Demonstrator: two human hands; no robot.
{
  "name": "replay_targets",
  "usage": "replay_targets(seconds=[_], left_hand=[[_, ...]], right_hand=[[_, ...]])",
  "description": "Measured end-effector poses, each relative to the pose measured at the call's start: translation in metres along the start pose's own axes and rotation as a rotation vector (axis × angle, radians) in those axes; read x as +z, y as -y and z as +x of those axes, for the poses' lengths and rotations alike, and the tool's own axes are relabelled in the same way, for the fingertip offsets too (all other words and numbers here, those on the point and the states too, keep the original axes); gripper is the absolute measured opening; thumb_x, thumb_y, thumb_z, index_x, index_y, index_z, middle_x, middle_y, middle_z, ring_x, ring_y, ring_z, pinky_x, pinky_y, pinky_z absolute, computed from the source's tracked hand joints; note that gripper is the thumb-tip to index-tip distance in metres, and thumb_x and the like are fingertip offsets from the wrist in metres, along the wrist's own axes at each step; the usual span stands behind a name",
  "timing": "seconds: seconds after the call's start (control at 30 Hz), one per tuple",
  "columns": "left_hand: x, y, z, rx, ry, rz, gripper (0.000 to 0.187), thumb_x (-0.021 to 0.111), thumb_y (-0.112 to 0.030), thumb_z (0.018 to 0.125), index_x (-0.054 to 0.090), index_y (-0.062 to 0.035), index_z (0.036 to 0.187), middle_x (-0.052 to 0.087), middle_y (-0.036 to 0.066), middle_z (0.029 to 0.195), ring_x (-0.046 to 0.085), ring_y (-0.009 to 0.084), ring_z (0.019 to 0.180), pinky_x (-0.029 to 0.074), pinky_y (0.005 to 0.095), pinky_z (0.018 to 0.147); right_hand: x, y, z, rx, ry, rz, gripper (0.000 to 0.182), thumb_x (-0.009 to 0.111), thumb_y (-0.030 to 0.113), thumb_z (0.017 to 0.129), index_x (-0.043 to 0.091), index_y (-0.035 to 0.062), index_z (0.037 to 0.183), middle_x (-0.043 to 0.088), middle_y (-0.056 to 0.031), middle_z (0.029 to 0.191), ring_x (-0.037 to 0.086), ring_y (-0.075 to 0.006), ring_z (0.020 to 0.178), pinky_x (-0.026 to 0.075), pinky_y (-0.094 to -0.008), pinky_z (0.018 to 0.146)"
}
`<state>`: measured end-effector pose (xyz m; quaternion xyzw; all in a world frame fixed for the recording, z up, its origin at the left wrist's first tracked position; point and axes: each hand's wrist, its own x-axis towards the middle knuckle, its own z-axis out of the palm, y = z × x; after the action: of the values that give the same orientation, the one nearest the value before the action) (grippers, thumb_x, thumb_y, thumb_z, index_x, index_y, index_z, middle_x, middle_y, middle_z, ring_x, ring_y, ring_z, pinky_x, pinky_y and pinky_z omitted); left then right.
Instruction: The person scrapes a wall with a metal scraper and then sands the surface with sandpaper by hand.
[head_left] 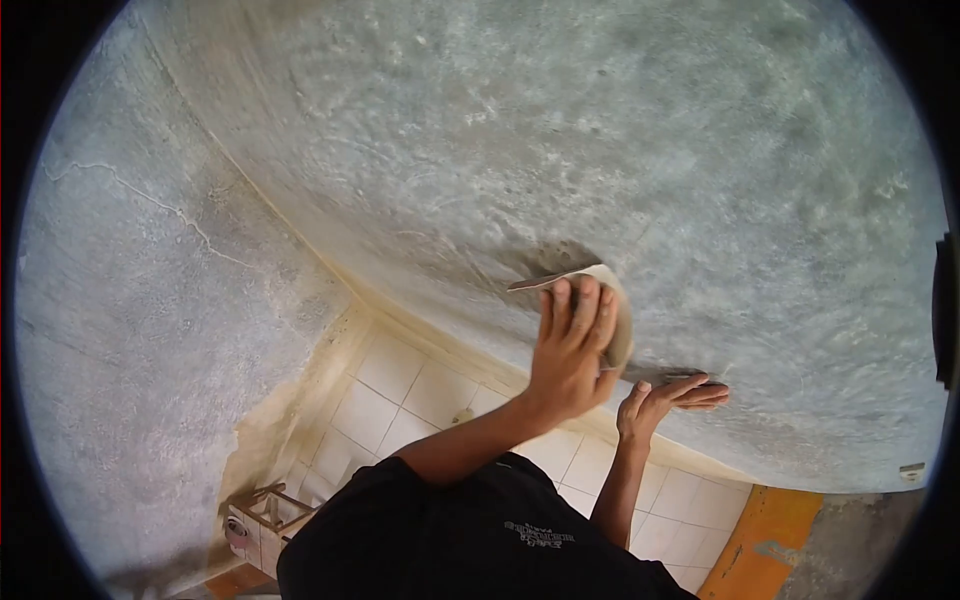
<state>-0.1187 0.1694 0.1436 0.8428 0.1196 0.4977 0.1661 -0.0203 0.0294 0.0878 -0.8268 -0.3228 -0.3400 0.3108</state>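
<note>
My left hand (575, 350) presses a curled sheet of sandpaper (622, 325) against the grey plastered wall (480, 150). Its fingers lie over the sheet, and one edge of the paper bends away from the wall at the left. Lower and to the right, my right hand (665, 402) is empty, with its fingers stretched out and resting at the wall surface. Its thumb stands apart from the fingers. Part of the sheet is hidden under my left hand.
A second grey wall (140, 330) with a thin crack meets this one at a corner on the left. White floor tiles (390, 365) show below. A small wooden frame (270, 515) stands at lower left, and an orange-painted strip (760, 540) runs at lower right.
</note>
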Motion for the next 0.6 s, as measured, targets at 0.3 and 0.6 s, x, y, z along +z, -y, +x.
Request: replay_targets(seconds=[0.3,0.6], left_hand=[[-0.058,0.072,0.046,-0.177,-0.347,-0.147,0.070,0.050,-0.016,0.094,0.012,0.0064,0.148,0.004,0.030,0.154,-0.003,0.0491,0.141,0.003,0.0565,0.112],[-0.057,0.070,0.025,-0.162,-0.199,-0.116,0.069,0.047,-0.015,0.094,0.010,0.0090,0.147,0.002,0.029,0.154,-0.005,0.0473,0.142,0.000,0.0551,0.113]], right_hand=[[0.001,-0.010,-0.005,-0.038,0.046,-0.012,0.089,0.025,0.066,0.093,-0.017,0.0098,0.149,-0.034,-0.0230,0.147,-0.034,-0.0415,0.134,-0.022,-0.0641,0.100],[0.001,-0.008,-0.004,-0.037,0.036,-0.022,0.086,0.024,0.062,0.095,-0.016,0.0094,0.149,-0.034,-0.0221,0.148,-0.035,-0.0409,0.134,-0.022,-0.0642,0.101]])
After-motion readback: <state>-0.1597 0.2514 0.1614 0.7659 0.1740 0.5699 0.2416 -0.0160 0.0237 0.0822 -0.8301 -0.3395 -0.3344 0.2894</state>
